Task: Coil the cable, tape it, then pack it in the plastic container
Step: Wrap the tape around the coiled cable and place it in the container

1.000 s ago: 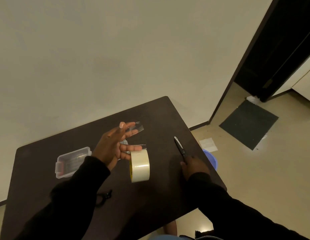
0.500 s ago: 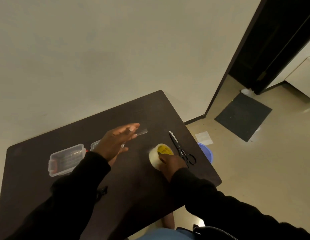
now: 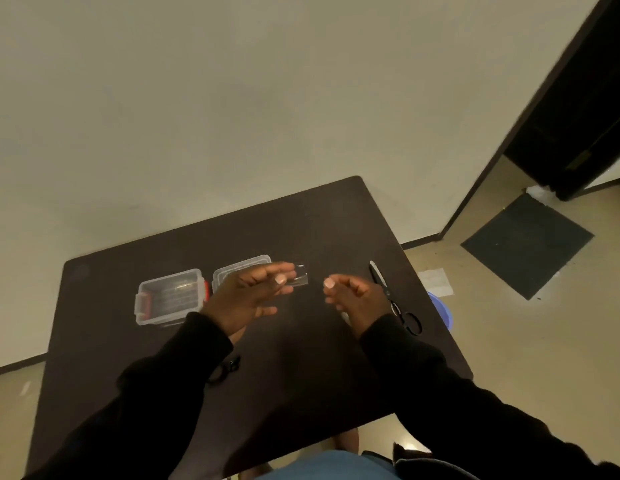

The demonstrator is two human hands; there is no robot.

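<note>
My left hand (image 3: 247,299) hovers over the dark table (image 3: 301,230) and pinches a short strip of clear tape (image 3: 299,278) at its fingertips. My right hand (image 3: 353,301) is raised just right of the strip, fingers loosely curled and apart, with nothing in it. The tape roll is almost hidden under my right wrist; only a pale sliver (image 3: 345,318) shows. A black coiled cable (image 3: 227,368) lies by my left sleeve, partly covered. The clear plastic container (image 3: 170,301) with red latches stands open at the left, its lid (image 3: 241,268) beside it.
Black-handled scissors (image 3: 395,303) lie near the table's right edge, just right of my right hand. A blue bucket (image 3: 440,310) sits on the floor beyond that edge. A dark mat (image 3: 526,242) and a doorway are at the far right.
My right hand set the tape roll down on the table, let go, and rose toward the tape strip. My left hand still holds the strip, now cut from the roll.
</note>
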